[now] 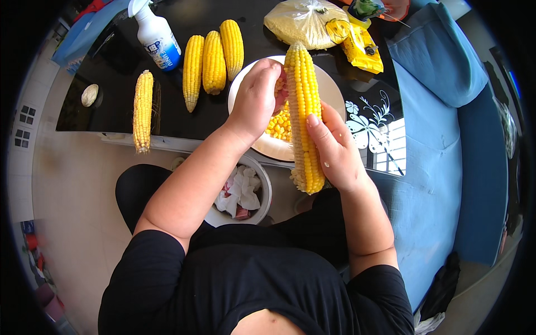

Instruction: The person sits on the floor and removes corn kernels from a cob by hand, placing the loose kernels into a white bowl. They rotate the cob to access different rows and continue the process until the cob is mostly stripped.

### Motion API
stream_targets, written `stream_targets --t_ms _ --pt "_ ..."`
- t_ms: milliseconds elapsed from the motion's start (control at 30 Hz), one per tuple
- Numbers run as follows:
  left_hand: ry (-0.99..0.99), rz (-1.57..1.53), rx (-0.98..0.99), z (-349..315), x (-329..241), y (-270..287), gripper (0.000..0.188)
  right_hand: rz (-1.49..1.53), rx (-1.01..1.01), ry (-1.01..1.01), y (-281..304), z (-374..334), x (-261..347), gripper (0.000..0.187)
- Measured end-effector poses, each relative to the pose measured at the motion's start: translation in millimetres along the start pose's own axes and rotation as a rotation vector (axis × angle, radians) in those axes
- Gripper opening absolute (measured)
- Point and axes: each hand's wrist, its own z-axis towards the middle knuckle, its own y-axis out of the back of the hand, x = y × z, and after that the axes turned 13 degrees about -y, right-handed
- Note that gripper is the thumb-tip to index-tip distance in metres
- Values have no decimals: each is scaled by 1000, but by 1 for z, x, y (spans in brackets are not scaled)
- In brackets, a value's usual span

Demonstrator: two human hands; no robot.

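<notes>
My right hand (338, 148) grips a yellow corn cob (304, 117), thumb across its front; the cob stands nearly upright, with a strip on its left side stripped of kernels. Close to the cob's upper left side, my left hand (258, 97) is curled, with yellow corn kernels (278, 85) showing between thumb and fingers; its fingertips are partly hidden by the cob. Beneath both hands is a white bowl (330, 84) with loose kernels (279, 125) in it. Three full cobs (214, 62) lie together at the far left, and a paler cob (143, 111) lies apart near the table edge.
On the black table (120, 72) are a white-and-blue spray bottle (156, 42), a small pale oval object (89, 95), a clear bag of yellow grains (301, 22) and a yellow packet (363, 50). A bin (267, 190) with tissues stands below. A blue sofa (430, 184) borders the right.
</notes>
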Motion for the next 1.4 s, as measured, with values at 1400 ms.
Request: stream_targets --t_ms 1400 --pt "-409 720 427 -15 -11 -10 12 664 -216 154 39 38 7 33"
